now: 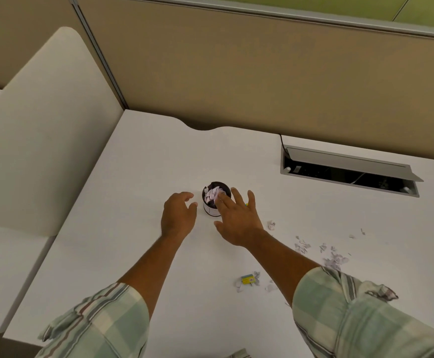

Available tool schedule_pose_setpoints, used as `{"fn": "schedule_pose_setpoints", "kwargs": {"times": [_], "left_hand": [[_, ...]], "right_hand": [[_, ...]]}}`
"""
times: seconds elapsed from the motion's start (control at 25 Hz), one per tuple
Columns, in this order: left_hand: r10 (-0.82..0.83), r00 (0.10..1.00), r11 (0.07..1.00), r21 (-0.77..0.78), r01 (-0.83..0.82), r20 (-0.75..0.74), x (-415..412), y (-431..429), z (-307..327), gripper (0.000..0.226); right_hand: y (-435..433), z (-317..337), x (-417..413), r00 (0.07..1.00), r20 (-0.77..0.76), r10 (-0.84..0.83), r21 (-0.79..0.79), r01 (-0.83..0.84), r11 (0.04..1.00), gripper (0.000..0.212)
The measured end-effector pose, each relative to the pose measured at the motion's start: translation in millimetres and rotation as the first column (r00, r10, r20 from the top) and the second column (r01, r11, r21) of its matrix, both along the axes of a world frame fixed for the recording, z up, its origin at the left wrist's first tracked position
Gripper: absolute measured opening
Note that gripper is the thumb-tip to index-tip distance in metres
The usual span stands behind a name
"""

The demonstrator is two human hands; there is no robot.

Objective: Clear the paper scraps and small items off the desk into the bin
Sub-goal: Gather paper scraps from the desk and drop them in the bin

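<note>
Now splayed right hand covers round bin of crumpled paper scraps.

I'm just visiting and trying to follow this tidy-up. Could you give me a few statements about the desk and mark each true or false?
1. The small round bin already holds crumpled paper. True.
2. The desk is free of scraps. False: paper scraps lie at its right.
3. The right hand is spread open beside the bin. True.
4. The left hand grips a yellow box. False: the small yellow box lies on the desk.
</note>
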State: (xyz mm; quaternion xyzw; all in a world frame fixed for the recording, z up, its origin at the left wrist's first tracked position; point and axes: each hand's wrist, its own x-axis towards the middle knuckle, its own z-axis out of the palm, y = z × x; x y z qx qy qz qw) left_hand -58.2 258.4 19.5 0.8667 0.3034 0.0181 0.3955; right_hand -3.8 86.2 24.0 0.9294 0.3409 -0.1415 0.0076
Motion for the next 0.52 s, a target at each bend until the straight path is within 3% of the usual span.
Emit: {"fn": "schedule_pose_setpoints", "kwargs": {"times": [0.16, 0.28, 0.52], "left_hand": [[0.005, 0.999, 1.000, -0.017, -0.006, -0.034, -12, -17, -11, 0.035], [0.035, 0.997, 0.999, -0.022, -0.036, -0.067, -23, -36, -16, 0.033], [-0.069, 0.978, 0.996, -0.062, 0.057, -0.196, -45, -89, -33, 0.034]], "right_hand": [[-24, 4, -9, 0.991, 0.039, -0.125, 0.249, 0.112, 0.962, 0.052], [-72, -7, -18, 0.965, -0.051, -0.256, 0.294, 0.259, 0.920, 0.044], [-210, -27, -39, 0.750, -0.254, -0.610, 0.329, 0.661, 0.675, 0.034]]}}
